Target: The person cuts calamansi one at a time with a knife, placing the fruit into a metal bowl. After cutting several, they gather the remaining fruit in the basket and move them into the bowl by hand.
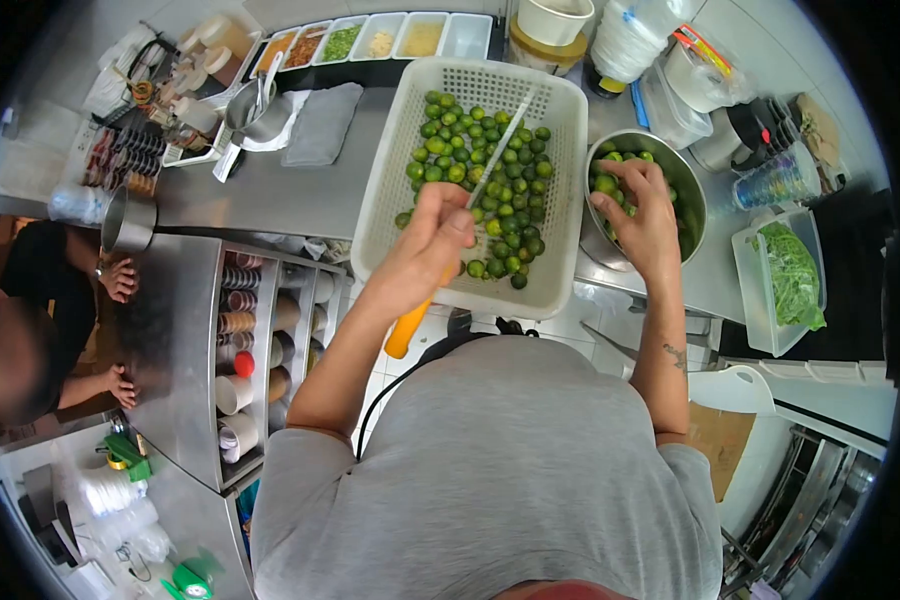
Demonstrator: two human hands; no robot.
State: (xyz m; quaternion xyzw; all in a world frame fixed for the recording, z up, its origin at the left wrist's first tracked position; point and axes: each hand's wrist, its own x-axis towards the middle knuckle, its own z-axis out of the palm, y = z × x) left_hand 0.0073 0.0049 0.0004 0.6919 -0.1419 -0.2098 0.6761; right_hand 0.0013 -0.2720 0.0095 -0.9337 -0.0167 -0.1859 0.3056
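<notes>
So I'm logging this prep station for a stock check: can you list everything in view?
basket: one, white, on the counter, centre
limes: many, green, in the basket
bowl: one, steel, right of the basket, holding limes
knife: one, orange handle, blade over the limes
grey cloth: one, left of the basket
topping trays: six, white, back row
tub of greens: one, clear, far right
another person: one, dark top, far left
left hand: grips the knife
right hand: in the bowl, on limes
</notes>
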